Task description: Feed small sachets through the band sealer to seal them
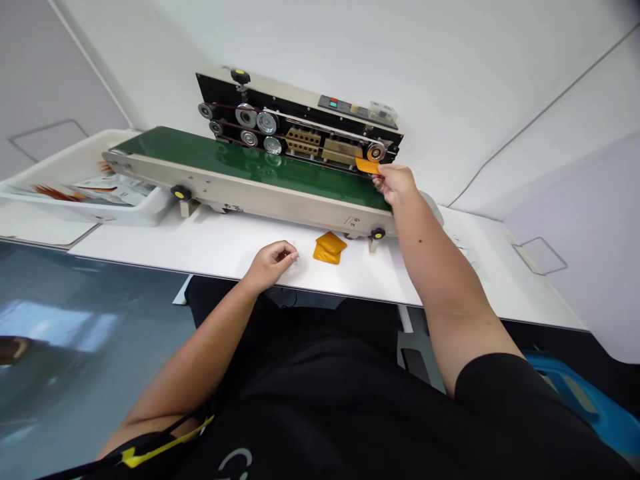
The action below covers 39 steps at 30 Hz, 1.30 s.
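Observation:
My right hand (397, 182) pinches an orange packet (368, 165) by its edge. The packet's far side lies against the right end of the band sealer (300, 127), just below a metal pulley, above the green conveyor belt (200, 160). My left hand (274, 264) rests low over the white table's front edge with its fingers curled together. Something faint and clear seems to show at those fingertips, too indistinct to name. To the right of that hand, a few more orange packets (330, 248) lie overlapping on the table.
A white bin (105, 212) with flat packets in it stands at the left end of the conveyor. Black knobs (181, 193) stick out from the conveyor's front side. The white table (240, 247) runs beneath the machine, and a wall stands behind it.

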Motion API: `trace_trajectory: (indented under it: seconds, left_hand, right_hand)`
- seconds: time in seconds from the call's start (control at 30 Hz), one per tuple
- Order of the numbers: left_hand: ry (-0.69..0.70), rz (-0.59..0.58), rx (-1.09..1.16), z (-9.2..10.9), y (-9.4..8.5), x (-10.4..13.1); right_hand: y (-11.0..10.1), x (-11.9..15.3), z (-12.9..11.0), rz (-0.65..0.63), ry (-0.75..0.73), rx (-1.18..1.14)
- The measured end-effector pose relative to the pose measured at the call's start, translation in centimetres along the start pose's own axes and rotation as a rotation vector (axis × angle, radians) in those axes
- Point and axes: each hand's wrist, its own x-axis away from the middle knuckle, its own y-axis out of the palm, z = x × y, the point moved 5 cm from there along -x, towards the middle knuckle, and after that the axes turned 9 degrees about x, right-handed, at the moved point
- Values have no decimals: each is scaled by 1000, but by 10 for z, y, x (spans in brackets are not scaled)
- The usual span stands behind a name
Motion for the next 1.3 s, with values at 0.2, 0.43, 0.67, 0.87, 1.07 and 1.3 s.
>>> trace_trajectory:
  seconds: [0.2,0.43,0.67,0.87,1.07,1.3]
  left_hand:
    - [-47,-16,-14,-1,0,3]
    - [-36,-27,-22,-1,1,3]
    - [-20,-41,-39,5,5,4]
    - [-4,-48,-107,4,6,5]
    - [7,-61,-137,5,6,6]
    - [135,-16,-434,9,12,2]
  right_hand:
    - [28,9,-3,-51,-51,15]
    - [-11,3,-5,47,-147,52]
    - [-58,-7,6,226,-120,69]
    - [-18,-18,9,56,-108,114]
    - [-26,29,-13,318,-655,559]
    - [11,179,65,-50,-1228,697]
